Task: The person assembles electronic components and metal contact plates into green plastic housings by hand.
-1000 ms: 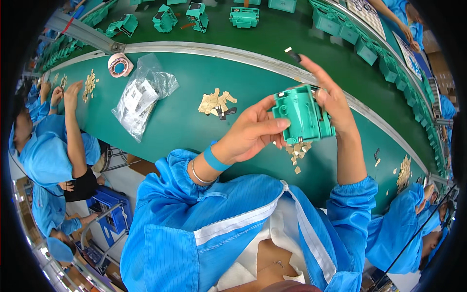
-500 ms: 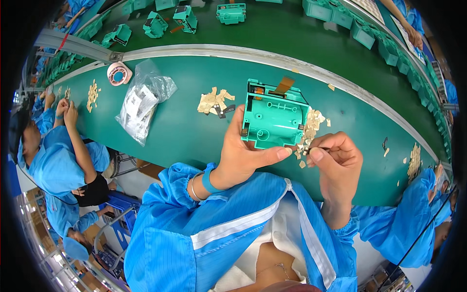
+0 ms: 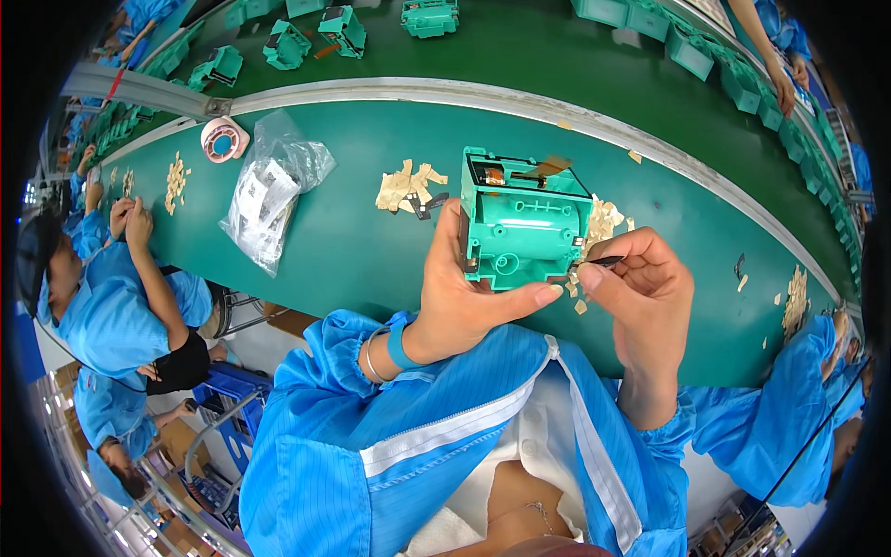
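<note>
My left hand [image 3: 469, 302] grips a teal plastic housing [image 3: 529, 232] by its left side, with the thumb along the lower edge. The open inside of the housing faces me, and an amber flexible strip [image 3: 552, 166] stands at its top edge. At the lower right corner of the housing, my right hand [image 3: 640, 292] pinches a small thin black piece [image 3: 607, 261] between thumb and fingers. One end of that piece is close to the housing; whether it touches I cannot tell. Cream paper scraps [image 3: 603, 221] lie behind and beside the housing on the green table [image 3: 353, 251].
More cream scraps [image 3: 406, 188] with black bits lie left of the housing. Further left are a clear plastic bag [image 3: 269, 200] and a pink-and-white tape roll [image 3: 224, 139]. Beyond the metal rail [image 3: 371, 90], similar teal housings [image 3: 430, 17] sit on a green belt. Co-workers in blue sit at both sides.
My right hand has moved slightly left toward the housing's lower right corner, and the black piece now shows more clearly. The housing has turned slightly. Housings on the belt have shifted left.
</note>
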